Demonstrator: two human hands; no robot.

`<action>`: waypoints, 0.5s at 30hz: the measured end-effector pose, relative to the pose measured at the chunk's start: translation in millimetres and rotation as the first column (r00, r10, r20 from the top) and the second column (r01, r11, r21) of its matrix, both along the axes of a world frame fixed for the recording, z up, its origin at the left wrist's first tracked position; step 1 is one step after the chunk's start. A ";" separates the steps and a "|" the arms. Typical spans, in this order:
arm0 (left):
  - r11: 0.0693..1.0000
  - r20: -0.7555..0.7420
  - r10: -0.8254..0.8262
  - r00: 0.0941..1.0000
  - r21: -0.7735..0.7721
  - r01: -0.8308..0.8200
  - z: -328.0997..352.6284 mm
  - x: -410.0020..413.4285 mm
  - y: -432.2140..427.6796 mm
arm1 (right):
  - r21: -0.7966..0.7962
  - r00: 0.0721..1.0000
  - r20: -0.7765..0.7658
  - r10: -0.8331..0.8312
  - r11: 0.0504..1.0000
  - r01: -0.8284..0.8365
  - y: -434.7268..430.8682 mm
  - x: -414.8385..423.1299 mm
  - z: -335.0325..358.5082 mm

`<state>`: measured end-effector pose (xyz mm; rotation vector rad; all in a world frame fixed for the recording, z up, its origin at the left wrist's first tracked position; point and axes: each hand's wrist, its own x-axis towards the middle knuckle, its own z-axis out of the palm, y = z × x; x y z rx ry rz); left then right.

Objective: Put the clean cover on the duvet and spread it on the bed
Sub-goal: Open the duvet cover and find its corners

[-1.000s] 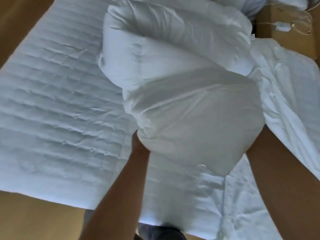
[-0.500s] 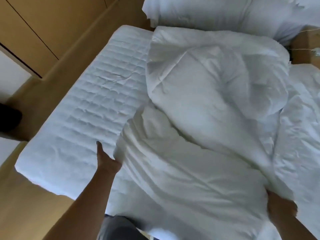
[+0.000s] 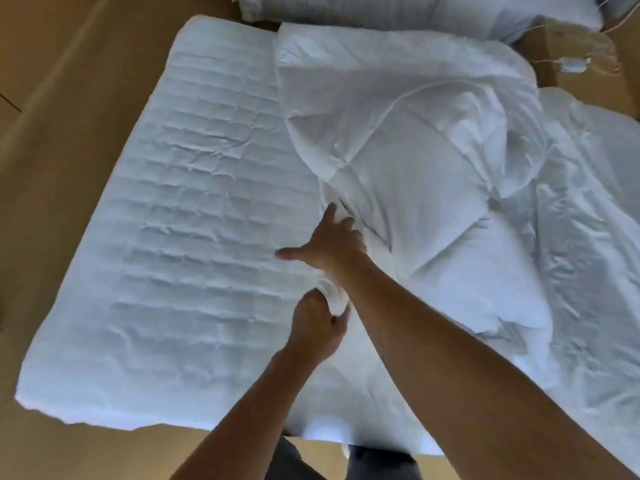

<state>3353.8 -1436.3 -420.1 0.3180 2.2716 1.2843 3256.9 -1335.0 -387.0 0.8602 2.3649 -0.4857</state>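
While the left grip (image 3: pixel 320 327) pinches a thick fold of white fabric at the near left edge of the duvet (image 3: pixel 415 188), fingers and thumb curled round the bunched cloth, the right grip (image 3: pixel 332 245) lies just beyond it with its fingers straight and spread; its thumb sticks out to the left over the quilted pad (image 3: pixel 180 237), and its fingertips push into a deep crease of the bedding. Both forearms are bare; the right one reaches in from the lower right and passes close beside the left grip.

As for the duvet, it sits in a crumpled, puffy mound on the right-hand half of the bed (image 3: pixel 86 368); it runs from just short of the pillows (image 3: pixel 415 8) at the far end down to the near edge, and its left border falls roughly along the middle of the pad. Left of it the pad lies bare and rippled in rows; right of it a flatter, wrinkled white cloth (image 3: pixel 588 244) spreads to the edge of view, and whether that is the clean cover or a sheet I cannot tell.

Light wooden floor (image 3: pixel 52 168) surrounds the bed on the left; a thin cable (image 3: pixel 571 65) lies on a wooden surface at the far right corner; dark trousers (image 3: pixel 377 462) show at the bottom, hard against the foot of the bed.
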 end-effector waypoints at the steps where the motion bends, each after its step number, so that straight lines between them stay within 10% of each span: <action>1: 0.991 -0.040 -0.115 0.993 -0.075 0.112 4.7 6.1 -13.8 | 0.090 0.988 0.129 0.089 0.991 -0.101 -10.6 -15.3 -6.1; 5: 0.908 0.349 -0.317 0.882 0.379 0.177 11.8 3.2 -65.0 | 0.156 0.953 0.120 0.277 0.943 -0.293 -4.1 -5.7 -7.1; 7: 0.782 0.806 -0.245 0.539 0.493 -0.381 0.5 -15.0 -70.0 | 0.016 0.998 -0.049 0.032 0.999 -0.031 24.3 6.7 16.7; 10: 0.713 0.979 -0.187 0.076 0.188 -0.676 -20.1 -37.2 -36.5 | -0.403 0.826 -0.283 -0.487 0.842 0.359 53.7 27.4 80.2; 13: 0.717 0.963 -0.269 -0.013 0.191 -0.670 4.8 -55.3 26.4 | -0.719 0.664 -0.318 -0.676 0.629 0.297 73.8 50.8 130.3; 15: 0.702 0.949 -0.260 0.177 0.312 -0.640 34.9 -62.8 64.5 | -0.798 0.650 -0.272 -0.709 0.544 0.258 87.4 65.9 144.4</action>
